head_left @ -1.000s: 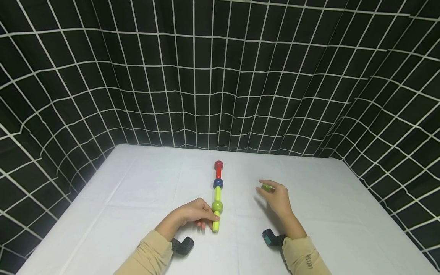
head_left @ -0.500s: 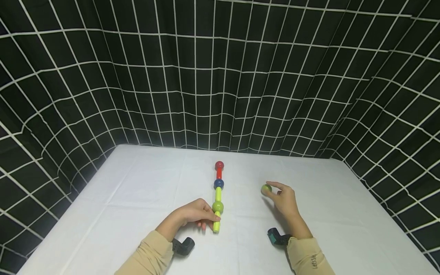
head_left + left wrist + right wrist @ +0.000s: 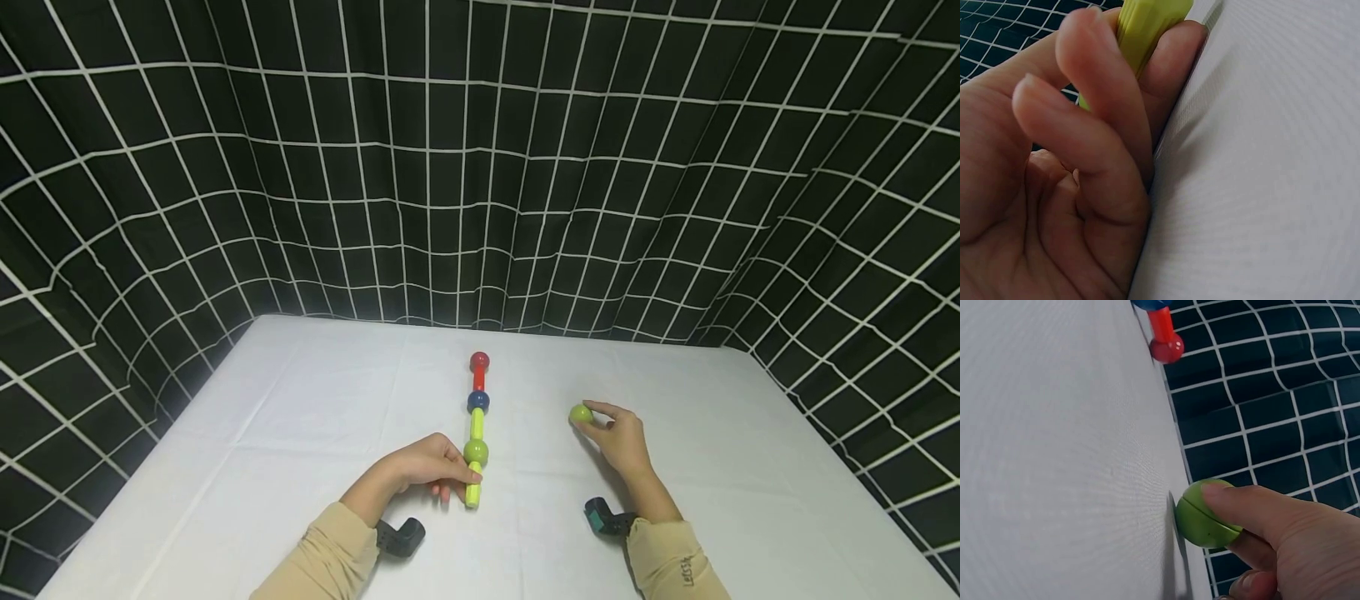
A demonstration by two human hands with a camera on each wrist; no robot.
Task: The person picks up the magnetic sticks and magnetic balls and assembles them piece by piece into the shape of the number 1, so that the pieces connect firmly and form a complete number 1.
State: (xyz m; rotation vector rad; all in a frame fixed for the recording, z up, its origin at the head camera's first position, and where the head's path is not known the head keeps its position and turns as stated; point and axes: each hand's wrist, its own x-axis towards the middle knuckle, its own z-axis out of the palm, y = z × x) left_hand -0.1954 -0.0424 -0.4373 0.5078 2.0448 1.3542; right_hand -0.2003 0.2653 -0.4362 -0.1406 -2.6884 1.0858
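A straight chain of toy balls and rods lies on the white table. From far to near it runs red ball (image 3: pixel 479 361), red rod (image 3: pixel 478 381), blue ball (image 3: pixel 477 402), yellow-green rod (image 3: pixel 477 424), green ball (image 3: pixel 476 452) and a second yellow-green rod (image 3: pixel 472 497). My left hand (image 3: pixel 429 462) pinches that nearest rod between thumb and fingers; part of the rod is hidden in the left wrist view. To the right, my right hand (image 3: pixel 621 437) pinches a loose green ball (image 3: pixel 1200 519) between thumb and fingertips, low over the cloth. A dark groove line crosses this ball.
White cloth covers the table (image 3: pixel 322 375). A black curtain (image 3: pixel 450 167) with a white grid hangs behind it and along both sides. Each wrist carries a dark camera mount, such as the left mount (image 3: pixel 401 537), close above the cloth.
My right hand has moved slightly right, and the green ball, at first mostly hidden behind the fingers, now shows at the fingertips. The left hand and the chain have stayed in place.
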